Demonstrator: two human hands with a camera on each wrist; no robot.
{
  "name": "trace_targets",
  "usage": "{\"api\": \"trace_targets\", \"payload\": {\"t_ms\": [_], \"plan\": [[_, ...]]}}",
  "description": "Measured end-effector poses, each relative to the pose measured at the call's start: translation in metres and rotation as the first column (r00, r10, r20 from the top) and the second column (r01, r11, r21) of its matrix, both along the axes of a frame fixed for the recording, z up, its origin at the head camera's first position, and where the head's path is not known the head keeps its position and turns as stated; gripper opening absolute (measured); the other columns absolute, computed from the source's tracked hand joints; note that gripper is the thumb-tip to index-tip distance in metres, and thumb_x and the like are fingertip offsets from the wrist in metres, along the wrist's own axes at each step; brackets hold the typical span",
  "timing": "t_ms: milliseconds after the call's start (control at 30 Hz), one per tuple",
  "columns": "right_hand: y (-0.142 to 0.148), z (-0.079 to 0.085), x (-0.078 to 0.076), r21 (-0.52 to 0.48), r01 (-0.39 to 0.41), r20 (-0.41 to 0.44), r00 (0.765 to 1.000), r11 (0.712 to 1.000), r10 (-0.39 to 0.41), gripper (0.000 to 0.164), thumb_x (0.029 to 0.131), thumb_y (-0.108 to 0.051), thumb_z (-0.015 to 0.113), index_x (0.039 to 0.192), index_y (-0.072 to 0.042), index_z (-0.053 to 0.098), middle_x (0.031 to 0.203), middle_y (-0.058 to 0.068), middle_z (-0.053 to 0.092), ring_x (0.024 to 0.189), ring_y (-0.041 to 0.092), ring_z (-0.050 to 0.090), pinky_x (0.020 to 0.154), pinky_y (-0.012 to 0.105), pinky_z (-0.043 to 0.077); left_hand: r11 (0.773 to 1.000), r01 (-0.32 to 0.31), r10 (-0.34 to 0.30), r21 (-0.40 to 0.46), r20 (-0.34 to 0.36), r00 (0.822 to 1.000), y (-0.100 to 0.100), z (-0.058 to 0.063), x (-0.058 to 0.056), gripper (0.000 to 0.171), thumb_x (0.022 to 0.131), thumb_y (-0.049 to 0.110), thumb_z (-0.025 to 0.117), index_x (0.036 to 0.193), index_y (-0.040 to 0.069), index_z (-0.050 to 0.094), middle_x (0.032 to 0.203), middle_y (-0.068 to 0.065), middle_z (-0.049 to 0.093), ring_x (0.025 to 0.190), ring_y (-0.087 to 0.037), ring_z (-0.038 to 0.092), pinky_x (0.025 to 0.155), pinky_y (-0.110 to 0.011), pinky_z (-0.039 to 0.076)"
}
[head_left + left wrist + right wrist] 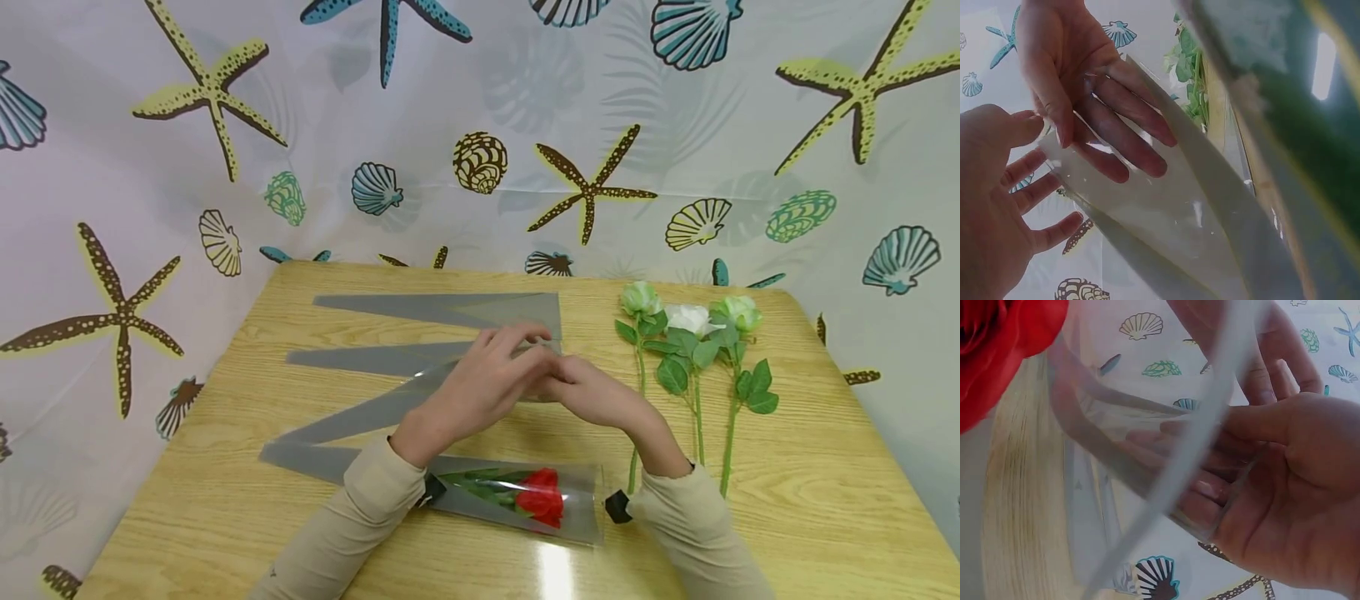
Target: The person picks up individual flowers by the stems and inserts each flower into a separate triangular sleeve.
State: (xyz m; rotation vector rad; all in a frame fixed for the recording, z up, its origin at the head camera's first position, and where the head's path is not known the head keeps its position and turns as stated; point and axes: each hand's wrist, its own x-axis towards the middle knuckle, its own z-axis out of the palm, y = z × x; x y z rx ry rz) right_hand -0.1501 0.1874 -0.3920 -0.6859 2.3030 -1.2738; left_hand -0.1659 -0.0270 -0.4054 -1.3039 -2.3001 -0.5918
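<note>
A clear sleeve (367, 414) is held up off the desk (810, 467) at its wide end, in front of the person. In the head view its long axis runs on a slant: the narrow tip points to the near left, close by the tip of the nearest sleeve, and the mouth points to the far right, between the hands.

The left hand (480, 379) has its fingers spread, their tips at the film's edge and the thumb apart from them. The right hand (592, 392) has its fingers nearly straight and the thumb apart; the fingers show through the film, though whether all are inside the mouth I cannot tell.

Just nearer the person lies the front sleeve (583, 500), narrow tip left and mouth right, with a red rose (542, 497) inside, bloom toward the mouth and stem toward the tip. Beyond the held one, a middle sleeve (367, 359) and a far sleeve (390, 307) lie flat, roughly parallel, tips left. Small marks on the flat film in the right wrist view are too small to read.

To the right, three pale roses (688, 319) lie side by side, blooms away from the person, stems toward them. Behind the desk hangs a cloth (322, 125) printed with starfish and shells.
</note>
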Motion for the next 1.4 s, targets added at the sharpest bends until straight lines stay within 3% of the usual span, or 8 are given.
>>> {"api": "trace_targets", "payload": {"t_ms": [133,333,533,767,900,1100,1300,1400], "plan": [[0.006,0.000,-0.005,-0.108,-0.007,0.090,0.996,0.994,0.017,0.047,0.117,-0.026,0.037,0.149,0.001,0.057,0.153,0.021,0.059,0.139,0.040,0.060,0.114,0.055,0.050,0.999,-0.035,0.036,-0.019,0.039,0.999,-0.002,0.002,-0.004,0.047,0.106,0.034,0.065,0.150,0.021,0.053,0.151,-0.006,0.055,0.137,-0.020,0.056,0.110,-0.049,0.049],[0.022,0.006,-0.010,-0.236,0.004,0.230,0.972,0.972,0.052,0.052,0.117,-0.032,0.035,0.152,0.001,0.054,0.157,0.020,0.054,0.145,0.036,0.055,0.119,0.050,0.046,0.977,-0.150,0.157,-0.153,0.033,0.987,-0.010,-0.001,-0.011,0.105,0.083,0.070,0.078,0.163,0.017,0.036,0.159,-0.006,0.050,0.146,-0.024,0.050,0.118,-0.057,0.043],[0.033,0.008,-0.012,-0.306,-0.098,0.270,0.945,0.947,0.185,0.051,0.118,-0.028,0.030,0.154,0.003,0.051,0.158,0.022,0.052,0.147,0.027,0.054,0.117,0.036,0.049,0.962,-0.159,0.177,-0.220,0.064,0.982,-0.012,-0.006,-0.014,0.124,0.074,0.070,0.086,0.168,0.016,0.026,0.160,-0.009,0.047,0.147,-0.029,0.048,0.119,-0.064,0.039],[0.038,0.008,-0.013,-0.327,-0.168,0.289,0.919,0.930,0.268,0.051,0.118,-0.026,0.029,0.157,0.002,0.047,0.162,0.022,0.047,0.152,0.029,0.047,0.120,0.031,0.045,0.933,-0.159,0.202,-0.322,0.104,0.974,-0.010,-0.007,-0.012,0.131,0.077,0.075,0.080,0.171,0.016,0.012,0.168,-0.009,0.038,0.155,-0.029,0.039,0.124,-0.068,0.031],[0.037,0.009,-0.015,-0.398,-0.132,0.313,0.911,0.908,0.269,0.054,0.118,-0.027,0.030,0.156,0.009,0.044,0.164,0.027,0.040,0.153,0.021,0.048,0.120,0.028,0.044,0.939,-0.147,0.196,-0.310,0.134,0.971,-0.009,-0.007,-0.012,0.129,0.079,0.071,0.082,0.172,0.016,0.011,0.168,-0.008,0.038,0.155,-0.029,0.040,0.124,-0.068,0.031],[0.039,0.008,-0.017,-0.444,-0.047,0.340,0.915,0.895,0.217,0.054,0.118,-0.029,0.032,0.153,0.009,0.047,0.162,0.019,0.048,0.147,0.010,0.053,0.116,0.028,0.047,0.961,-0.135,0.174,-0.240,0.152,0.973,-0.008,-0.008,-0.012,0.116,0.080,0.062,0.086,0.168,0.017,0.025,0.162,-0.007,0.046,0.149,-0.028,0.047,0.122,-0.068,0.034],[0.040,0.007,-0.018,-0.559,-0.066,0.332,0.896,0.827,0.296,0.053,0.118,-0.024,0.025,0.157,0.008,0.041,0.161,0.013,0.053,0.148,0.016,0.054,0.118,0.031,0.047,0.972,-0.120,0.153,-0.202,0.157,0.976,-0.009,-0.009,-0.012,0.104,0.081,0.057,0.087,0.163,0.017,0.037,0.155,-0.005,0.053,0.141,-0.026,0.054,0.119,-0.062,0.039],[0.039,0.008,-0.018,-0.566,-0.055,0.342,0.892,0.823,0.295,0.053,0.118,-0.025,0.024,0.158,0.007,0.040,0.160,0.011,0.054,0.146,0.017,0.056,0.118,0.031,0.047,0.973,-0.119,0.151,-0.196,0.155,0.976,-0.009,-0.009,-0.012,0.099,0.082,0.055,0.088,0.160,0.017,0.041,0.150,-0.003,0.057,0.138,-0.024,0.056,0.116,-0.058,0.043]]}}
